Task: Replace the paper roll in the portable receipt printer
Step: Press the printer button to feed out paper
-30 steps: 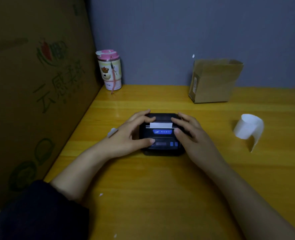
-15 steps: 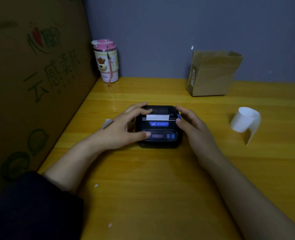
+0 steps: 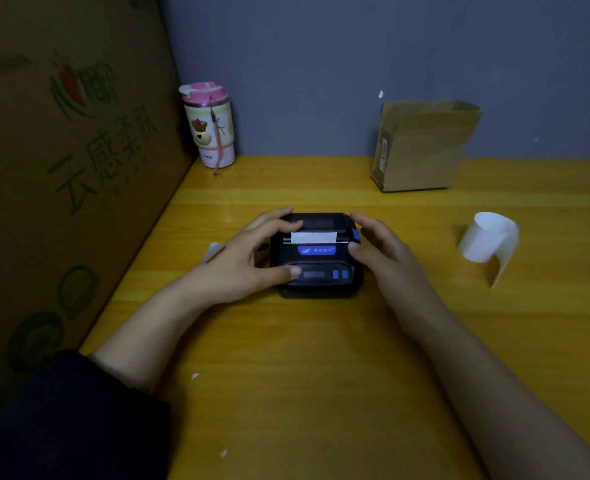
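Note:
The black portable receipt printer (image 3: 317,263) sits on the yellow wooden table (image 3: 304,358), lid down, with a short white paper strip (image 3: 313,237) sticking out of its slot. My left hand (image 3: 245,268) grips it from the left, fingers on the lid and thumb on the front panel. My right hand (image 3: 383,251) is at the printer's right side with fingers apart; its thumb tip is at the printer's edge, beside a blue latch. A loose curl of white receipt paper (image 3: 487,240) lies on the table far to the right.
A large printed cardboard sheet (image 3: 61,168) walls off the left side. A pink-lidded cup (image 3: 208,126) stands in the back left corner, and a small brown cardboard box (image 3: 421,147) is against the grey wall. A white scrap (image 3: 213,251) lies behind my left hand.
My right hand has slid off the printer's top to its right side and spread its fingers. My left hand keeps its hold. The paper strip now shows fully.

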